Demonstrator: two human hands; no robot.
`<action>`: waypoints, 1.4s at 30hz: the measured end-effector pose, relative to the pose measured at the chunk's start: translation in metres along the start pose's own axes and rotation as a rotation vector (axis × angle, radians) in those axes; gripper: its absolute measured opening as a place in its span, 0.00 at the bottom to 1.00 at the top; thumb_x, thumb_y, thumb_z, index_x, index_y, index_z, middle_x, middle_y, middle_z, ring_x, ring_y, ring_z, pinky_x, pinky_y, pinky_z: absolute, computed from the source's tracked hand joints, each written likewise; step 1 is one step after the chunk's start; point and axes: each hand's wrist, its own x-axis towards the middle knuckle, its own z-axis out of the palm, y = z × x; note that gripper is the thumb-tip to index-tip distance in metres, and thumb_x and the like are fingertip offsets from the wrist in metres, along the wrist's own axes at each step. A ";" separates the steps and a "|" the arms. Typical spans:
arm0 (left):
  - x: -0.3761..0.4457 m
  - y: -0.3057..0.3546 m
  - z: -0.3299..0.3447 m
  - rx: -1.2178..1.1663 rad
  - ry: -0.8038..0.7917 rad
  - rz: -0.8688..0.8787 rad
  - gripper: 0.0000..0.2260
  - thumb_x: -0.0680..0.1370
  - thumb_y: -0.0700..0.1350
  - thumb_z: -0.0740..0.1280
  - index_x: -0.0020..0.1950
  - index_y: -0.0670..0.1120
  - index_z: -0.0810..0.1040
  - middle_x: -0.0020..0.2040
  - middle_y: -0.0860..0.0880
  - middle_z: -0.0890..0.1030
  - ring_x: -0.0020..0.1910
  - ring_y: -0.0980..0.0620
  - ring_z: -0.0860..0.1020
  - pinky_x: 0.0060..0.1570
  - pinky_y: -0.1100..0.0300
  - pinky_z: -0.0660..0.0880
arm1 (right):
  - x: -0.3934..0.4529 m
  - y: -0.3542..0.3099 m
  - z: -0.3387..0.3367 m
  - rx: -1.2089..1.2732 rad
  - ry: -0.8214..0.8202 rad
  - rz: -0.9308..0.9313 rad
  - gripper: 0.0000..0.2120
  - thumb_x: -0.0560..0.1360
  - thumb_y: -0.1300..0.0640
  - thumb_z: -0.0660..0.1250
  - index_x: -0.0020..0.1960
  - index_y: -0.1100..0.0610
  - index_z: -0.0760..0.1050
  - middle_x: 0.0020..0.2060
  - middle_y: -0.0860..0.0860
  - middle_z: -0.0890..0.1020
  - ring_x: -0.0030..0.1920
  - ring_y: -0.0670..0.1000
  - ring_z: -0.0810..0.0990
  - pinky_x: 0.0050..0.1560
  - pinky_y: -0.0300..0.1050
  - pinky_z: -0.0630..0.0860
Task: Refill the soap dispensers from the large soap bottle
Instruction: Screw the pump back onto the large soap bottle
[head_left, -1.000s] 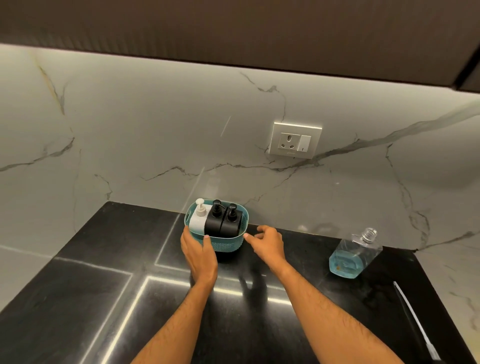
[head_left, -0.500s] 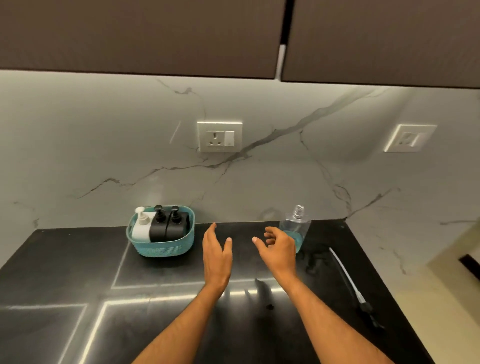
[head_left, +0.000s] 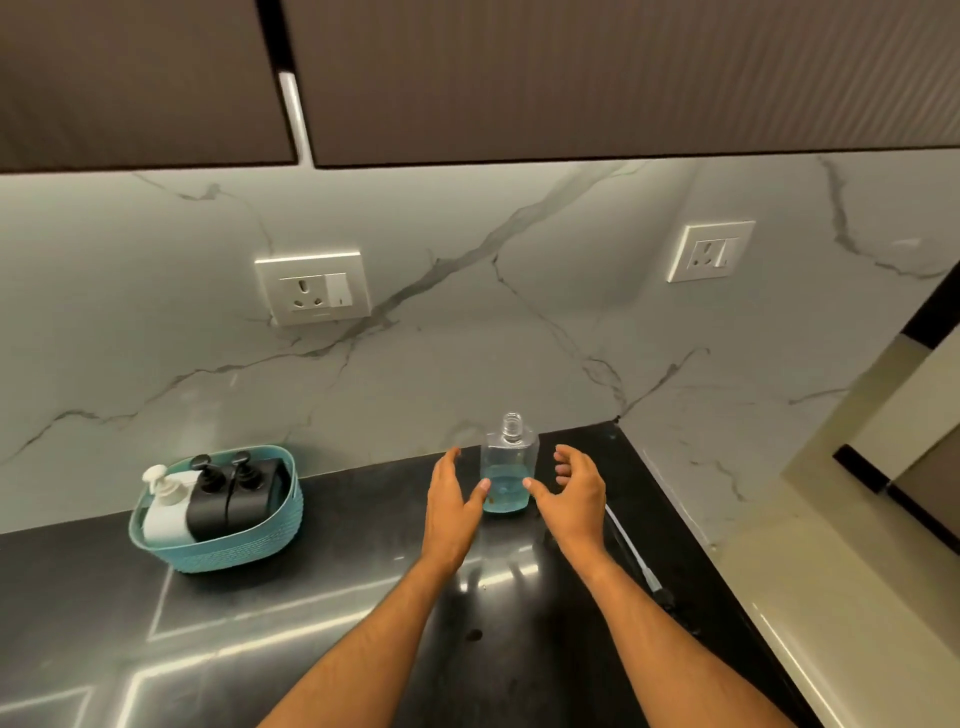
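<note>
One clear soap bottle (head_left: 508, 467) stands straight up at the far side of the black counter (head_left: 363, 525), its open neck pointing up. Blue soap fills only its bottom part. Left hand (head_left: 450, 500) and right hand (head_left: 575, 493) flank it, fingers spread, gripping nothing.

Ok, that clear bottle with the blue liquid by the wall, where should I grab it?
Take the clear bottle around its flat body below the shoulder, one hand from each side, as the left hand and right hand already flank it. It stands upright with no cap on, so keep it level; the narrow neck probably offers a weaker hold.
</note>
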 end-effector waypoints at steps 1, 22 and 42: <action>0.005 0.001 0.005 0.000 -0.017 0.001 0.32 0.81 0.46 0.71 0.82 0.44 0.61 0.79 0.46 0.67 0.78 0.48 0.66 0.77 0.52 0.64 | 0.006 0.004 0.000 0.013 -0.020 0.012 0.34 0.68 0.56 0.82 0.71 0.53 0.72 0.61 0.46 0.78 0.56 0.44 0.78 0.55 0.37 0.78; 0.041 0.005 0.019 -0.135 -0.154 0.063 0.22 0.76 0.35 0.75 0.67 0.45 0.74 0.62 0.48 0.81 0.63 0.50 0.80 0.66 0.45 0.78 | 0.035 0.007 0.017 0.318 -0.348 0.046 0.32 0.74 0.67 0.76 0.75 0.53 0.71 0.64 0.47 0.81 0.64 0.44 0.80 0.62 0.41 0.80; -0.075 -0.012 -0.054 -0.129 -0.127 0.080 0.26 0.75 0.41 0.78 0.68 0.56 0.72 0.64 0.57 0.79 0.64 0.59 0.79 0.62 0.61 0.79 | -0.094 -0.025 0.008 0.304 -0.357 -0.053 0.32 0.73 0.63 0.78 0.71 0.42 0.72 0.62 0.37 0.80 0.64 0.39 0.79 0.55 0.31 0.78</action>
